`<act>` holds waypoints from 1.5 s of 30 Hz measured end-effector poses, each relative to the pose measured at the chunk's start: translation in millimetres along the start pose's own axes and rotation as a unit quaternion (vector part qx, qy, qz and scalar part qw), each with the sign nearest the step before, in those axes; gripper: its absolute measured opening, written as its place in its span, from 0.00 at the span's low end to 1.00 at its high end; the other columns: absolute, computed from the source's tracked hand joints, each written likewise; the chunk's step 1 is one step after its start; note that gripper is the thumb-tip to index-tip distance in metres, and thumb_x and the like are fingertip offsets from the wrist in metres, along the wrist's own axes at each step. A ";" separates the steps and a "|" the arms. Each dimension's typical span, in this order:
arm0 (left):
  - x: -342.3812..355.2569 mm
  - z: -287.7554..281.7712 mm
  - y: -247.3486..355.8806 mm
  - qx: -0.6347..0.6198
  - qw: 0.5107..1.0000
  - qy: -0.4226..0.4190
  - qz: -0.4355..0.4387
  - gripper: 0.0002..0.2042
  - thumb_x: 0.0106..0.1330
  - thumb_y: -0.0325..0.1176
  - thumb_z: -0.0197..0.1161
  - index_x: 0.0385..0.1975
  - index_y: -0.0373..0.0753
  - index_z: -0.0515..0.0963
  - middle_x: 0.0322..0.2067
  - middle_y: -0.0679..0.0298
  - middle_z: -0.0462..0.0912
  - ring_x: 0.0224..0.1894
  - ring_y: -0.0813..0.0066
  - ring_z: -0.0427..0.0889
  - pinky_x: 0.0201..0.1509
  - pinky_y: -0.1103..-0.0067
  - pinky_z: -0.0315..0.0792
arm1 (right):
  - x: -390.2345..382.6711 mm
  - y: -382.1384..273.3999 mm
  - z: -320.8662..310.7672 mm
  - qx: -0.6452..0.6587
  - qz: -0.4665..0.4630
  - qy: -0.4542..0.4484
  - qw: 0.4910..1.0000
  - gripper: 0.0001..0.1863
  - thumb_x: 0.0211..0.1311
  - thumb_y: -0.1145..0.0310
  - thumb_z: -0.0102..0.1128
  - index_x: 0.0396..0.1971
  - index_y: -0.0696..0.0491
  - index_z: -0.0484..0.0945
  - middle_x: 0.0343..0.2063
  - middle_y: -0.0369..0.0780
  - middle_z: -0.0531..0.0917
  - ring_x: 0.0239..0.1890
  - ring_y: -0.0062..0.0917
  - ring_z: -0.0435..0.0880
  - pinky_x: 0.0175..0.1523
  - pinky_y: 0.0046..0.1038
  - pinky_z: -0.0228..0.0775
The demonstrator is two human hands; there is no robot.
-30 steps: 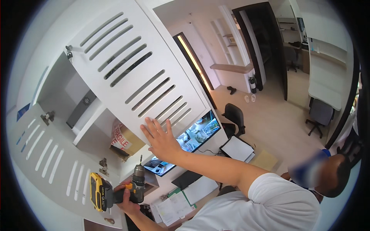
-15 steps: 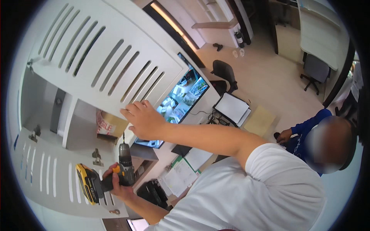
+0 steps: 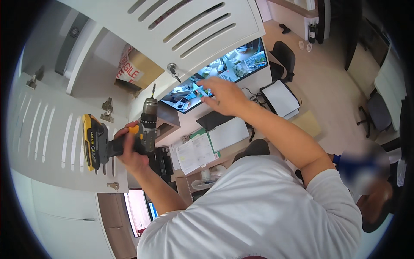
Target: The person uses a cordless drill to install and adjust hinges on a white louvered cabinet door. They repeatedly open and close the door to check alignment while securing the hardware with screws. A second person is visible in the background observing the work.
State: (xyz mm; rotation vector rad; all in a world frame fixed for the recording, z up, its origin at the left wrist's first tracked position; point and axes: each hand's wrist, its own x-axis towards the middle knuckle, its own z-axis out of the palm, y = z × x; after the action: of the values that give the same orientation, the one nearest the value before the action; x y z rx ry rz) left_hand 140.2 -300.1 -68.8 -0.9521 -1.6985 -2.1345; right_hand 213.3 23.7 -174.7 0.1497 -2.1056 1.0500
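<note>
My left hand (image 3: 134,156) is wrapped round the grip of a cordless drill (image 3: 148,123) with a yellow-and-black battery. The drill's bit points up toward the cabinet's inside edge and touches nothing that I can make out. My right hand (image 3: 222,96) hangs with fingers apart in front of a wall screen (image 3: 243,64), holding nothing. Near it is the white slotted cabinet door (image 3: 202,30), swung out, with a round lock (image 3: 171,67) and a key hanging at its edge. A second slotted door (image 3: 56,125) stands open behind the drill, with metal hinges (image 3: 108,108) along its edge.
Inside the cabinet sits a cardboard box (image 3: 146,67) with red-and-white tape. Papers (image 3: 194,153), a white tray of sheets (image 3: 280,99) and a small fan (image 3: 205,183) are below. A dark chair (image 3: 282,58) stands beyond; another person (image 3: 362,172) is at the right.
My right hand has left the slotted door's edge and moved right, in front of the screen. The view has shifted, bringing the lock and key into sight. The drill stays in my left hand.
</note>
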 end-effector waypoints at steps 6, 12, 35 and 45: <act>-8.3 1.5 -3.7 0.065 0.994 0.085 0.019 0.16 0.56 0.25 0.72 0.45 0.36 0.82 0.48 0.57 0.86 0.53 0.61 0.83 0.64 0.63 0.74 | 76.2 -27.1 -28.9 -0.084 -0.119 0.171 0.975 0.29 0.62 0.66 0.70 0.64 0.53 0.76 0.44 0.47 0.81 0.41 0.49 0.84 0.47 0.45 0.78; -7.5 16.1 8.1 0.020 0.997 0.077 -0.003 0.13 0.54 0.20 0.69 0.41 0.33 0.81 0.40 0.47 0.88 0.49 0.54 0.87 0.61 0.62 0.78 | 100.8 -53.7 -42.5 -0.131 -0.071 0.101 0.984 0.31 0.63 0.63 0.68 0.67 0.51 0.72 0.47 0.48 0.84 0.42 0.49 0.86 0.45 0.47 0.80; -5.9 27.6 5.7 -0.054 0.996 0.077 0.002 0.11 0.54 0.17 0.71 0.37 0.32 0.81 0.38 0.48 0.88 0.44 0.59 0.87 0.55 0.67 0.79 | 124.0 -67.7 -45.5 -0.286 -0.079 0.052 0.954 0.29 0.62 0.51 0.73 0.57 0.50 0.77 0.24 0.41 0.88 0.29 0.39 0.90 0.33 0.40 0.80; -7.4 17.7 2.1 -0.028 0.996 0.087 0.016 0.12 0.54 0.19 0.70 0.39 0.33 0.80 0.38 0.47 0.88 0.44 0.58 0.87 0.56 0.66 0.78 | 125.5 -66.2 -43.6 -0.309 -0.054 0.029 0.949 0.28 0.64 0.50 0.70 0.57 0.51 0.77 0.24 0.40 0.88 0.29 0.37 0.90 0.33 0.38 0.80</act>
State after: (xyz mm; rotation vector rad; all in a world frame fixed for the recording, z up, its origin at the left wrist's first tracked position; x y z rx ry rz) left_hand 152.9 -285.6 -69.9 -0.7777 -1.5376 -2.1844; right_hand 177.9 39.2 -31.4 -0.0744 -2.2385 0.2909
